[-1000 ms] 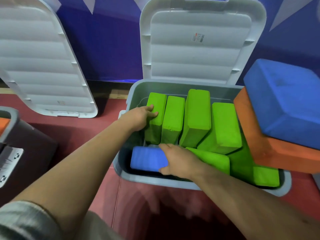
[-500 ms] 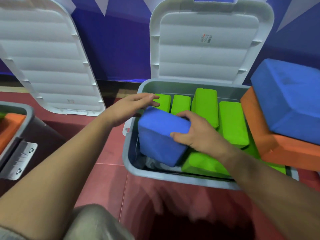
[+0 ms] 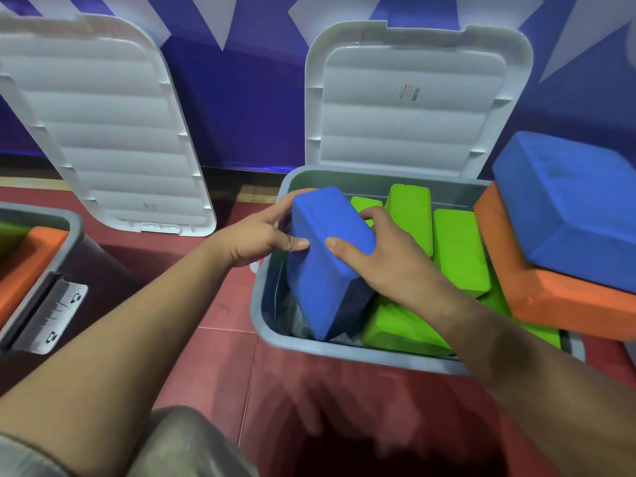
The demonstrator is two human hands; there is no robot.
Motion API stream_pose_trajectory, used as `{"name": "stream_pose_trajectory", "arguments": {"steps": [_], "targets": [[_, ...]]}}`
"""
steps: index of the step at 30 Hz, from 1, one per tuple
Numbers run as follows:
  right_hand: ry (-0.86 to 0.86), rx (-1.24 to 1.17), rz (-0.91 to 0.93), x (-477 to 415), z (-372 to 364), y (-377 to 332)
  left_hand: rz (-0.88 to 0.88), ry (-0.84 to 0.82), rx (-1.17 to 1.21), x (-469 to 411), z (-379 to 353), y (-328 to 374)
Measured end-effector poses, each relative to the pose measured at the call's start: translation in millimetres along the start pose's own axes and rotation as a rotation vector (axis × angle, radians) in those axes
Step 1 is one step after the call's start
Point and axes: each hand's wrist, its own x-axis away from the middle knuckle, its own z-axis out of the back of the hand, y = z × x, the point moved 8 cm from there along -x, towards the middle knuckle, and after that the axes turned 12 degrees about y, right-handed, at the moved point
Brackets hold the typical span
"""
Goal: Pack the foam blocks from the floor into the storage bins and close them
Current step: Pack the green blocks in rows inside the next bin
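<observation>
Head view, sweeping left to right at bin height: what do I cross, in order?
Dark bin → leaning white lid → left hand → held blue block → right hand → upright green blocks → orange block.

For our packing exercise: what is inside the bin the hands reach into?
Green blocks and a blue block gripped by left hand and right hand. Anything beneath them is covered.
</observation>
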Motion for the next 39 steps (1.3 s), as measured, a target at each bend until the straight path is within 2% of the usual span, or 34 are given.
{"name": "stream_pose_trajectory", "arguments": {"steps": [2, 6, 11, 18, 20, 23, 25, 28, 29, 32, 34, 36, 39], "targets": [[0.0, -0.013, -0.026, 1, -4, -2, 0.021, 0.012, 0.083, -3, -3, 6], [-0.027, -0.193, -0.125, 6, -23, 3, 0.084, 0.113, 0.252, -9, -5, 7], [-0.025, -0.197, -0.174, 2, -31, 17, 0.125, 0.081, 0.212, -8, -14, -3], [-0.169, -0.325, -0.171, 6, -53, 8, 0.286, 0.051, 0.208, -8, 1, -14], [-0.263, -0.239, -0.109, 13, -66, 3, 0.389, 0.051, 0.119, -3, 16, -22], [-0.357, -0.03, -0.094, 29, -88, 13, 0.474, 0.122, -0.144, 3, 20, -44], [-0.362, 0.01, -0.112, 32, -97, 23, 0.381, 0.181, -0.369, -3, 13, -41], [-0.372, 0.029, -0.132, 24, -102, 38, 0.107, 0.154, -1.039, -20, 4, -16], [-0.39, 0.032, -0.137, 24, -104, 44, 0.064, 0.135, -1.152, -23, 2, -15], [-0.443, 0.04, -0.167, 28, -108, 53, 0.043, 0.069, -1.173, -29, -8, -19], [-0.426, 0.029, -0.157, 22, -100, 52, 0.078, 0.176, -0.982, -34, -12, -21], [-0.328, 0.072, -0.116, 8, -75, 54, -0.002, 0.362, -0.903, -41, -17, -17], [-0.192, 0.255, -0.008, -7, -32, 65, -0.128, 0.449, -1.125, -55, -30, -37]]}}
